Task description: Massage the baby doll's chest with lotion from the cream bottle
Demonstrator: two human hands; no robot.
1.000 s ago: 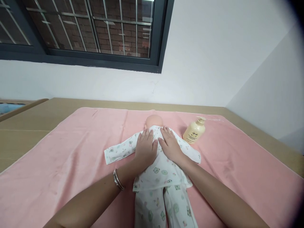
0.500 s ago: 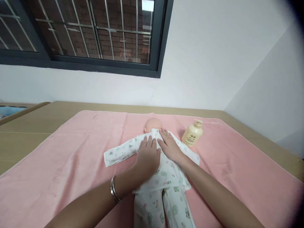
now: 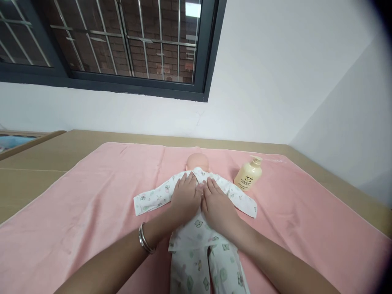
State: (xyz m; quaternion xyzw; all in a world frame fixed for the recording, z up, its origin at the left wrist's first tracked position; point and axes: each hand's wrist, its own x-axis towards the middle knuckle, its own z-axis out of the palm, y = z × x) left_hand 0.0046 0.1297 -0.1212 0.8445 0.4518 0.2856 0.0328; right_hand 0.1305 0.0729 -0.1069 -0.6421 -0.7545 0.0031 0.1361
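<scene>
Left hand [image 3: 185, 197] flat, fingers spread, palm down on the doll [image 3: 199, 212] — right hand [image 3: 218, 206] pressed flat beside it, thumbs touching. The doll lies face-down under both on the pink towel [image 3: 76, 220], mid-bench [image 3: 33, 163]; a lotion bottle [image 3: 248, 174] lies near the right sleeve.

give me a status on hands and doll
Left hand and right hand flat, side by side on doll. Doll lies on pink towel. Bottle apart, to the right.

Pajama-clad doll [image 3: 199, 228] prone, arms outspread
</scene>
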